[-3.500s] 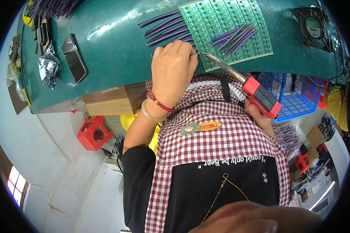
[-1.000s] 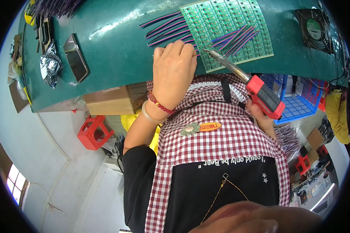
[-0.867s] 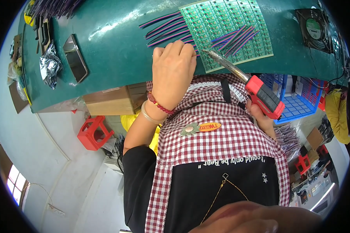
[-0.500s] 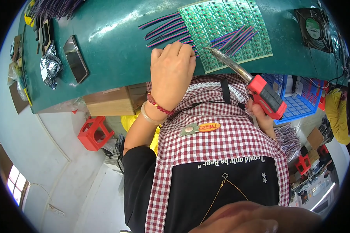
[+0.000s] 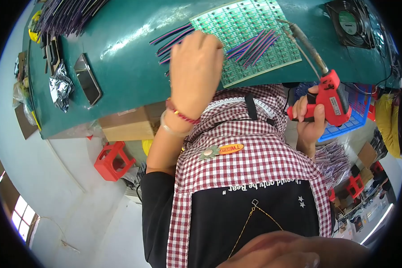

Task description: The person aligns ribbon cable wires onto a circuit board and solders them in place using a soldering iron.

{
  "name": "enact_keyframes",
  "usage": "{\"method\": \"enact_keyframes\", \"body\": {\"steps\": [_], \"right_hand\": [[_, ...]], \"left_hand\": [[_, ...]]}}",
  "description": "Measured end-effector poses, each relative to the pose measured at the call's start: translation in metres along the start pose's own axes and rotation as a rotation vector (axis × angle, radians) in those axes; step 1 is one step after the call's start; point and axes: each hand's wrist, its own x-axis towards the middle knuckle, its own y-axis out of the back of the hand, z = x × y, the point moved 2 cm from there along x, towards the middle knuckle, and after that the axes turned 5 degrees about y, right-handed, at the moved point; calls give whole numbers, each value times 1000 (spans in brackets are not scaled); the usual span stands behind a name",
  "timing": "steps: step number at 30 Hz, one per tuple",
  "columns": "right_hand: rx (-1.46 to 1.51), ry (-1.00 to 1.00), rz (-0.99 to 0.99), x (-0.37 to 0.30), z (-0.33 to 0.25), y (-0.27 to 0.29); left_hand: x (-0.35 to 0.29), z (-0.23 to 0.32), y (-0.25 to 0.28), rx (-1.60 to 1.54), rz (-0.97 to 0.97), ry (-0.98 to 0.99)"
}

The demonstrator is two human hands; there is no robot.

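My left hand (image 5: 195, 71) is closed with its knuckles up, at the left edge of a green circuit board panel (image 5: 241, 18). Its fingertips are hidden, so what they pinch, if anything, does not show. Thin striped wires (image 5: 172, 35) stick out from the panel's left side beside that hand. More short wires (image 5: 257, 49) lie in a bunch on top of the panel. In my right hand (image 5: 310, 123) is a red soldering gun (image 5: 331, 96), gripped by its handle, with its metal barrel angled up and its tip over the panel's right edge.
The green table (image 5: 134, 80) carries a phone (image 5: 87, 79), crumpled foil (image 5: 61, 87) and pliers-like tools (image 5: 53, 53) at left. A wire heap (image 5: 69, 15) lies far left, a black fan (image 5: 350, 24) far right. Below are a blue crate (image 5: 344, 131), cardboard box (image 5: 127, 125) and red stool (image 5: 114, 161).
My right hand has moved up and to the right, carrying the soldering gun's tip from the wires to the panel's right edge. My left hand stays closed near the panel's left side.
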Motion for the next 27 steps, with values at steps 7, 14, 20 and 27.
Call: {"method": "enact_keyframes", "body": {"steps": [7, 14, 20, 27], "right_hand": [[117, 42, 65, 6, -8, 13], [141, -10, 34, 24, -7, 9], [119, -43, -77, 54, -9, 1], [70, -92, -187, 78, -13, -15]], "left_hand": [[31, 33, -45, -14, -125, -28], [40, -4, -36, -113, -118, 271], [39, -13, -31, -195, -104, 375], [31, -18, -26, -156, -51, 401]]}}
